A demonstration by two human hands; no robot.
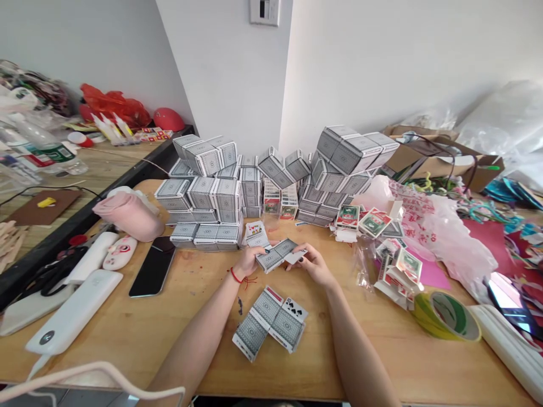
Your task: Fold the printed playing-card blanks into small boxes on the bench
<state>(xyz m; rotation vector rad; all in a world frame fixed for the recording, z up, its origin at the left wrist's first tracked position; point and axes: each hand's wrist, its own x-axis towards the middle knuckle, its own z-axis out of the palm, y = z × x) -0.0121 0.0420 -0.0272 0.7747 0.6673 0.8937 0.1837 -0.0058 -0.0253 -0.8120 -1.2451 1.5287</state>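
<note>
My left hand [249, 262], with a red string at the wrist, pinches the left end of some grey-backed playing cards [275, 255] joined end to end. My right hand [314, 265] has its fingers closed on the right end, where a white card flap [294, 258] sticks out. Below them on the table lies a set of interlocked folded cards [269, 319], with a spade face showing at its upper right. Loose cards [256, 230], one face up, lie just beyond my left hand.
Blocks folded from cards stand in a left stack [206, 195] and a right stack [339, 164]. Opened card boxes [401, 271], yellow tape [445, 316] and a plastic bag [436, 226] lie right. A phone [153, 267], power bank [74, 311] and pink pouch [127, 213] lie left.
</note>
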